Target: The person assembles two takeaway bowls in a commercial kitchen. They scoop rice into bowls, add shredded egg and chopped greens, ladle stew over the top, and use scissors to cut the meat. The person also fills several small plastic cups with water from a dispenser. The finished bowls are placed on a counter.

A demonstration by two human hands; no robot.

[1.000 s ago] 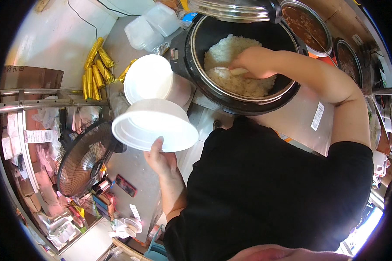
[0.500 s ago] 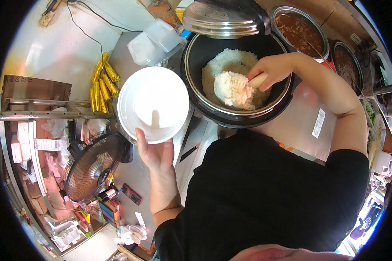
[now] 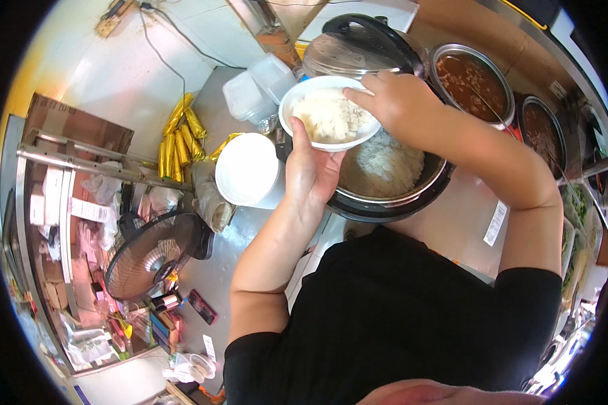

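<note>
The left hand [image 3: 312,169] has hold of a white bowl [image 3: 288,108], thumb over the rim at about eight o'clock and fingers part-curled beneath, opened only as far as the bowl needs. White rice [image 3: 324,118] sits in it. The right hand [image 3: 404,101] is bent over the rim near two o'clock, its fingers mostly folded; from here I can't tell whether they grip anything. The bowl is held over the cooker [image 3: 385,214] at its ten o'clock side, tilted a little. More rice shows in the cooker, at five o'clock from the bowl. Around the bowl I see the lid [image 3: 348,57] at one, two pots [image 3: 473,88] of brown food near three, another white container [image 3: 248,169] at eight, and clear boxes [image 3: 246,98] at ten.
</note>
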